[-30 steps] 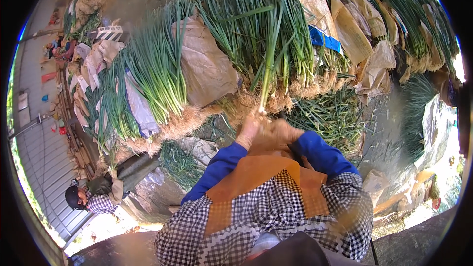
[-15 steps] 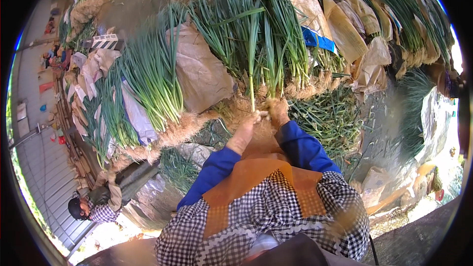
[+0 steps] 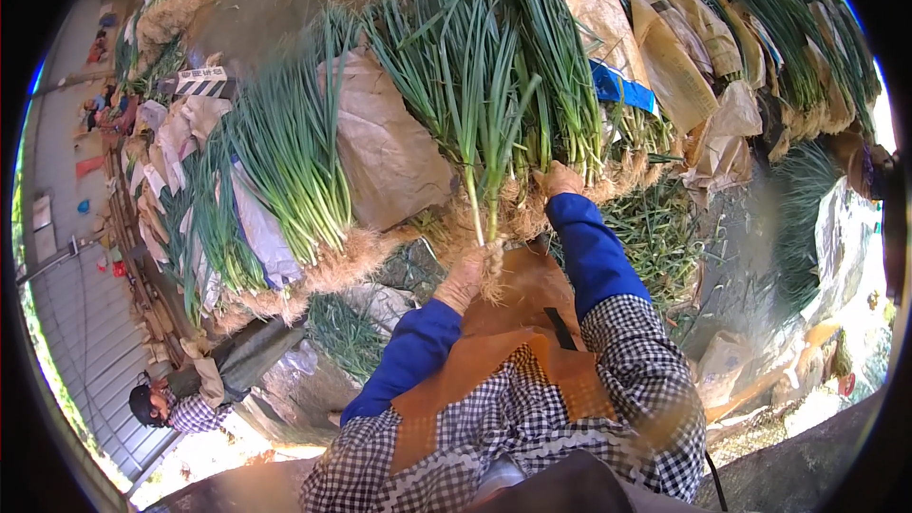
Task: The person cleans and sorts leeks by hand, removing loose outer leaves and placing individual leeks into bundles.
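Head view, single moment. I log the left hand (image 3: 463, 282) closed around a small bunch of green onions (image 3: 478, 180), gripped low on the stalks just above the pale roots; the fingers are wrapped tight, the roots hang below the fist, and the green tops stand up and away from the body. The bunch is held in the air over the orange apron (image 3: 494, 342), just in front of the big heap.

The right hand (image 3: 559, 179) is stretched farther out, resting on the root end of the large onion pile (image 3: 494, 57). I cannot tell how far its fingers are open, or whether they have hold of any stalk; the hand is half buried among roots. Both forearms are in blue sleeves (image 3: 594, 252).

Surroundings: further piles of green onions (image 3: 285, 161) lie in rows to the left, roots toward me, separated by sheets of brown paper (image 3: 385, 142). More brown paper sacks (image 3: 665, 57) lie at the upper right, with a blue strip (image 3: 617, 87) between them. Loose trimmed greens (image 3: 665, 228) lie on the ground just right of the right forearm. Another person (image 3: 166, 408) in a checked shirt is at the lower left, well apart from my hands.
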The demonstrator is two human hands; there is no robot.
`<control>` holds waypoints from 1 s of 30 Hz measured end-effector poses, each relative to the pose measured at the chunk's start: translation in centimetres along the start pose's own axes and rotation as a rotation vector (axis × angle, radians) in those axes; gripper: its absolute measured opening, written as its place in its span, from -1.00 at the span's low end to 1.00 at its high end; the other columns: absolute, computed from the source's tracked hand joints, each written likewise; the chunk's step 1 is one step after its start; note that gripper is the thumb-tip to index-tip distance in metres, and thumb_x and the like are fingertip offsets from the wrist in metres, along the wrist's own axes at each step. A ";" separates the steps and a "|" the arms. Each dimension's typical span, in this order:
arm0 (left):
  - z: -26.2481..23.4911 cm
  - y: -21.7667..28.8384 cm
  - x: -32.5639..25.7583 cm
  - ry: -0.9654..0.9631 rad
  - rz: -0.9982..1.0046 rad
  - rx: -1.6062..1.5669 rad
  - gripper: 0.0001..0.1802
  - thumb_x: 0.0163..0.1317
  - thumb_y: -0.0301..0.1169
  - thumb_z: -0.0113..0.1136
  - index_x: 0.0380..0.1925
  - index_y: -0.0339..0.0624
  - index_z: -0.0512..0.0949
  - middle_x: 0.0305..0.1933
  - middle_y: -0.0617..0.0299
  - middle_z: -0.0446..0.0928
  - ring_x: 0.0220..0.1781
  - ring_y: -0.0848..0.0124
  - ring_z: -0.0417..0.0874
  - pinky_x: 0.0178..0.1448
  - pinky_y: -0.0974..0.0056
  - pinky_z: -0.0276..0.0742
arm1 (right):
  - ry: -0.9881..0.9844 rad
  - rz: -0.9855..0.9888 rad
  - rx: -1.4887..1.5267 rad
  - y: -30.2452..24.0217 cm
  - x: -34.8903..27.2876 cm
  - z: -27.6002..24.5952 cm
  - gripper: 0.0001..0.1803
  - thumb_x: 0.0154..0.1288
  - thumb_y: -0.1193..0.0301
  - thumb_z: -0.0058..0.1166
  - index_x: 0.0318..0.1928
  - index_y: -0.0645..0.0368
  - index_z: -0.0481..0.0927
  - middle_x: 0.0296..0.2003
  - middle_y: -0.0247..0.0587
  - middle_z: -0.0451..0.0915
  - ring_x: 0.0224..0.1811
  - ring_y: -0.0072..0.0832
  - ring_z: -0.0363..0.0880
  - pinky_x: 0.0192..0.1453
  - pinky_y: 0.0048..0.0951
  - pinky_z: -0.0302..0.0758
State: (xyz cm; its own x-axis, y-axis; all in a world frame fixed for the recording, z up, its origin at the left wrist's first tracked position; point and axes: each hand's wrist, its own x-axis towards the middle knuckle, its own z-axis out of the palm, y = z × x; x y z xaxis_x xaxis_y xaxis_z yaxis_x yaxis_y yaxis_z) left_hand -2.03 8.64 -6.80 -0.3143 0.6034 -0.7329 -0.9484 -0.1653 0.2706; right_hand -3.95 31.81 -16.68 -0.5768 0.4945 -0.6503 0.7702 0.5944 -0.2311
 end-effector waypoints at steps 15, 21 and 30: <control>1.3 -5.3 2.8 0.138 0.122 0.247 -0.77 0.10 -0.49 0.13 -0.20 -0.28 0.48 -0.25 0.22 0.54 -0.23 0.43 0.54 -0.12 0.37 0.48 | 0.047 -0.312 0.637 1.8 -12.7 0.1 -0.74 0.25 0.28 -0.04 -0.23 0.25 0.51 -0.50 -0.24 0.54 -0.52 -0.50 0.46 -0.42 -0.46 0.39; 0.2 -4.9 3.3 0.177 -0.048 0.229 -0.77 0.18 -0.33 0.10 -0.23 -0.24 0.53 -0.30 0.27 0.54 -0.29 0.51 0.51 -0.21 0.43 0.48 | -0.261 -0.081 1.400 2.9 -16.1 -2.1 -0.78 0.28 0.35 -0.07 -0.25 0.28 0.49 -0.51 -0.34 0.48 -0.52 -0.63 0.38 -0.45 -0.58 0.36; 2.1 -1.2 3.3 0.220 0.069 0.127 -0.76 0.20 -0.43 0.03 -0.14 -0.28 0.44 -0.22 0.11 0.52 -0.28 0.34 0.57 -0.19 0.29 0.58 | 0.184 0.028 1.218 12.7 -20.0 -5.5 -0.83 0.26 0.32 -0.04 -0.42 0.12 0.47 -0.62 -0.50 0.31 -0.59 -0.73 0.18 -0.54 -0.64 0.15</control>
State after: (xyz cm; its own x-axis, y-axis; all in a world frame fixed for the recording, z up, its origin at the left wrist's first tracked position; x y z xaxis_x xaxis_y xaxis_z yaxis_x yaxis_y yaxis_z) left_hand -1.80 12.45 -8.22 -0.3928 0.4078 -0.8242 -0.9158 -0.0922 0.3908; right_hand 15.88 32.92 -2.63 -0.5097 0.6379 -0.5773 0.4772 -0.3487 -0.8066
